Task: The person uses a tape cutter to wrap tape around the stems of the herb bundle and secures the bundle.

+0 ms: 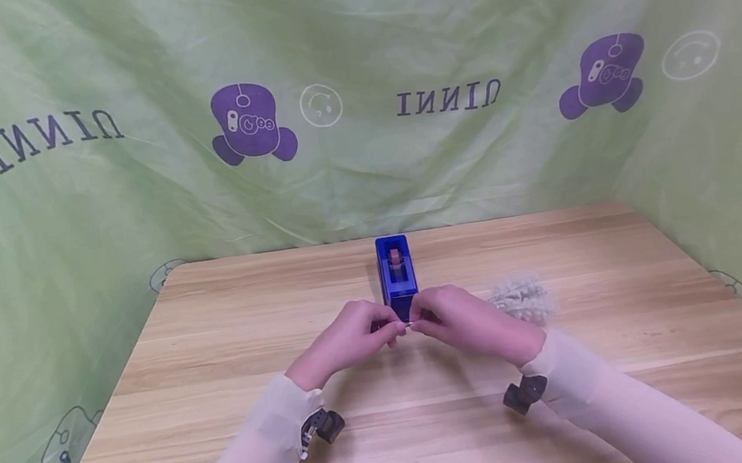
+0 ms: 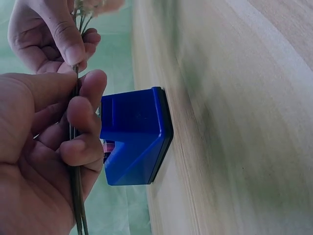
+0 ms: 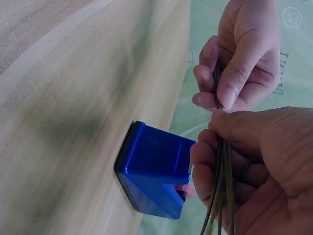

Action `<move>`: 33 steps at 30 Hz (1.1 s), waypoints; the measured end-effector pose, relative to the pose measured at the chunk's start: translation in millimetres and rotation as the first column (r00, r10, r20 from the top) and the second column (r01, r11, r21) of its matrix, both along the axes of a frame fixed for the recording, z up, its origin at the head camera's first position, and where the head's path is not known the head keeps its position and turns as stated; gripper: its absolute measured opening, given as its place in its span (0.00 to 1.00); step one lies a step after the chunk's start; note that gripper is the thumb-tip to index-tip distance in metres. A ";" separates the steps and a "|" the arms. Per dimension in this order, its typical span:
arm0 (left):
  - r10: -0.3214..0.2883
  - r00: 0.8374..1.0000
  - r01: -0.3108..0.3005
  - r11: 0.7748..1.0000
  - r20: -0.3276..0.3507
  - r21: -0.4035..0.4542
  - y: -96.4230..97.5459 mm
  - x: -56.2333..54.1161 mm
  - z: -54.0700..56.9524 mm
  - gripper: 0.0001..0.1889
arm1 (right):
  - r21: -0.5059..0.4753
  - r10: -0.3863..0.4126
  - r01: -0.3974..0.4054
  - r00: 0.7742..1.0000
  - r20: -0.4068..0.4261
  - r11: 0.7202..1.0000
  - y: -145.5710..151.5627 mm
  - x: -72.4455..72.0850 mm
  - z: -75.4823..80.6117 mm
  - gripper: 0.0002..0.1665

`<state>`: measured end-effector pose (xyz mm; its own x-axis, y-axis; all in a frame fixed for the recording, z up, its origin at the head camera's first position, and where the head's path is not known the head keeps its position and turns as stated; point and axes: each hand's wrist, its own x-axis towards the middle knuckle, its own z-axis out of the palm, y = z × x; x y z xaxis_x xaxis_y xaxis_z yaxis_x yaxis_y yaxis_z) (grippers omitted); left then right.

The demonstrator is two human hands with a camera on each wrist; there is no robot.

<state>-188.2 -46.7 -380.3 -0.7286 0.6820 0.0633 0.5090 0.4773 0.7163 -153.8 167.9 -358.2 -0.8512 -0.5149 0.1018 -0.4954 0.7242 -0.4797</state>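
Note:
Both hands meet over the table, thumbs almost touching, in front of a blue tape dispenser. Between them runs a bunch of thin, dark green flower stems. My left hand pinches the stems toward their lower ends, its fingers curled round them. My right hand pinches the same stems nearer the blossoms. Pale, fluffy flower heads stick out past the right hand in the head view. In the right wrist view several stems cross the right palm. Whether tape is on the stems I cannot tell.
The dispenser, with a reddish roll core, stands upright on the wooden table, just beyond the hands. Behind the table hangs a green printed cloth. Small black cameras are strapped at both wrists.

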 end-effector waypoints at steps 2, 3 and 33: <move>0.006 1.000 -0.006 1.000 0.004 0.006 0.2 0.1 -0.6 0.12 | -0.005 -0.004 0.004 1.000 0.009 1.000 0.0 0.4 -0.2 0.05; 0.009 1.000 -0.009 1.000 0.003 0.010 0.3 0.1 -0.6 0.11 | -0.007 -0.007 0.007 1.000 0.014 1.000 0.1 0.7 -0.3 0.05; 0.034 0.999 -0.033 0.999 -0.036 0.018 -0.9 0.8 -0.4 0.07 | -0.017 0.040 -0.040 0.999 0.034 0.999 2.1 -5.4 -3.2 0.06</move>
